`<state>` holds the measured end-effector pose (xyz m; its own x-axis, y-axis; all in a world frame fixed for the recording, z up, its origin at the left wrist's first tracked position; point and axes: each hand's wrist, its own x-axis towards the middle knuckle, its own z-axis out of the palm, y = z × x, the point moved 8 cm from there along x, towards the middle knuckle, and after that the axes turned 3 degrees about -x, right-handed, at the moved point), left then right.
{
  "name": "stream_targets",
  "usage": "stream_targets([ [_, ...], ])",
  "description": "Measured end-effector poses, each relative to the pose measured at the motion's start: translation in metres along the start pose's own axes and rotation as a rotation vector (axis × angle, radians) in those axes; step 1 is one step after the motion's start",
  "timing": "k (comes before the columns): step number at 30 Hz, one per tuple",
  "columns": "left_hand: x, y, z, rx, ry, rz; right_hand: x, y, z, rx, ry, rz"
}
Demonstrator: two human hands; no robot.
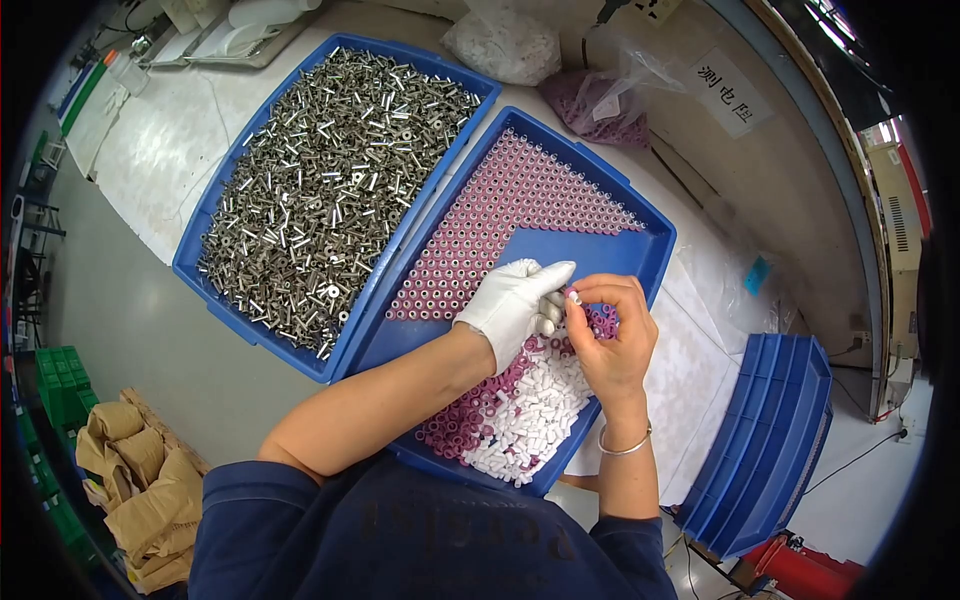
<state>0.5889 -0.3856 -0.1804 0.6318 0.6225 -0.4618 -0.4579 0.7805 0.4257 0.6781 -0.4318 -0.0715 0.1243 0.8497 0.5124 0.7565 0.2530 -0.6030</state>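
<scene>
White and faintly glossy, the worktop (180, 150) runs from the upper left of the frame across to the right, with grey floor showing at the left edge. At lower left sits crumpled brown paper (140, 480). Above it, upper left of centre, a blue plastic tray (215, 265) is heaped with small shiny metal pins (330, 170) — short cylinders lying every which way.

Just beside it, touching along one rim, is a second blue tray (655, 240) in the middle of the frame. Its upper half holds upright pink ceramic sleeves (500, 210) packed in neat rows, open ends up; its lower corner holds a loose pile of white tubes (530, 410) mixed with more pink ones.

My left hand (515, 305), in a white knit glove, is curled over that pile, fingers bunched around a few pieces. My right hand (615, 335) is bare, a thin metal bangle (625, 445) at the wrist, and its thumb and forefinger pinch one small white tube (574, 296) — I cannot tell which way its long axis runs.

At right, a stack of empty blue trays (770, 440) leans off the table edge; clear bags (510, 45) of parts lie at top centre.
</scene>
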Motion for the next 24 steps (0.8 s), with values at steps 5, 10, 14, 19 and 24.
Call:
stream_targets([
  [5, 0.0, 0.001, -0.004, 0.033, 0.04, 0.048, -0.003, 0.002, 0.001, 0.006, -0.027, 0.025],
  [10, -0.002, 0.007, 0.002, 0.124, 0.005, 0.048, -0.001, 0.002, -0.001, -0.042, -0.027, 0.052],
  [14, -0.003, 0.02, 0.0, 0.214, 0.069, 0.135, 0.01, 0.008, -0.01, -0.293, 0.037, 0.006],
  [19, -0.027, 0.078, 0.011, 0.118, 0.06, 0.406, 0.031, 0.074, -0.026, -0.568, 0.02, 0.201],
  [24, -0.081, 0.157, -0.004, 0.71, 0.259, 0.763, 0.037, 0.126, -0.016, -0.686, -0.108, 0.244],
])
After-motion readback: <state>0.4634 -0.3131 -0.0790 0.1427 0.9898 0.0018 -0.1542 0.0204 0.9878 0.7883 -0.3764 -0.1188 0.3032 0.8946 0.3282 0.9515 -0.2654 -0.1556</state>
